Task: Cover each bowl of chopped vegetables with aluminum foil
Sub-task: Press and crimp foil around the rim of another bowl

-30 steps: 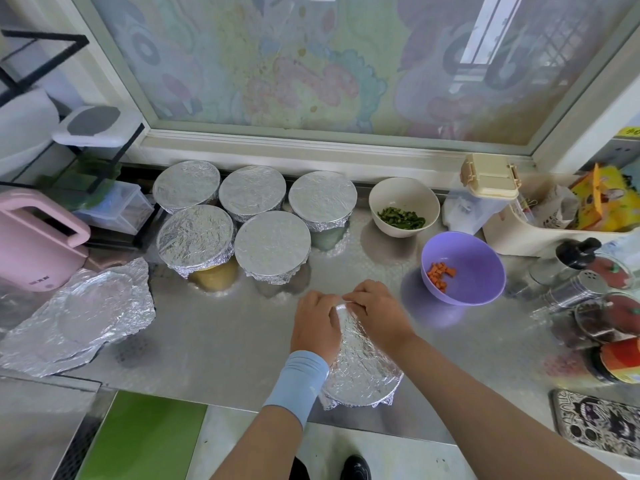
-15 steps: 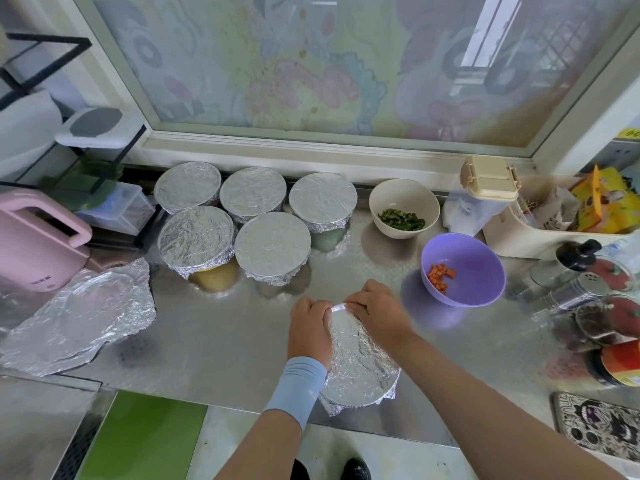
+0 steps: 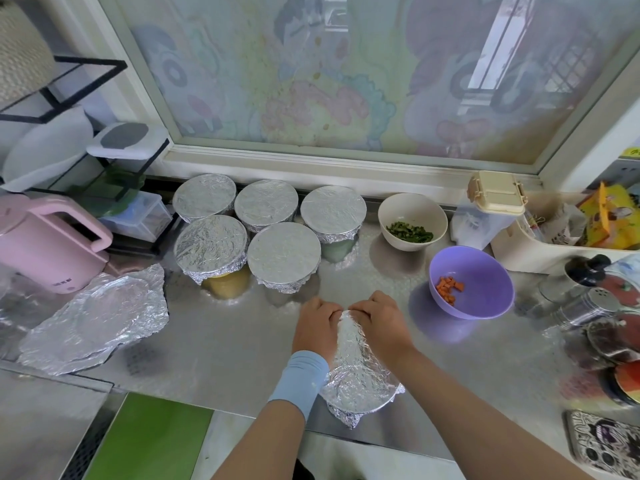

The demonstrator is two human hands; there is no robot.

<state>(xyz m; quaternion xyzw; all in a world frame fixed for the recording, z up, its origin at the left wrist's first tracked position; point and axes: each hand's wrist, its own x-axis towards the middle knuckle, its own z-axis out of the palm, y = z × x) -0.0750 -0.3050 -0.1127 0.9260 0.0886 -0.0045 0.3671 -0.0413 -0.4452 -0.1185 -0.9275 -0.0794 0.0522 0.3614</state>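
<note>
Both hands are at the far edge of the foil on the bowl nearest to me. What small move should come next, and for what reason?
Probably slide the left hand and the right hand apart along the rim toward the near side, pressing the foil down. Their fingers curl over the far edge only, while the near right edge sticks out loosely.
</note>
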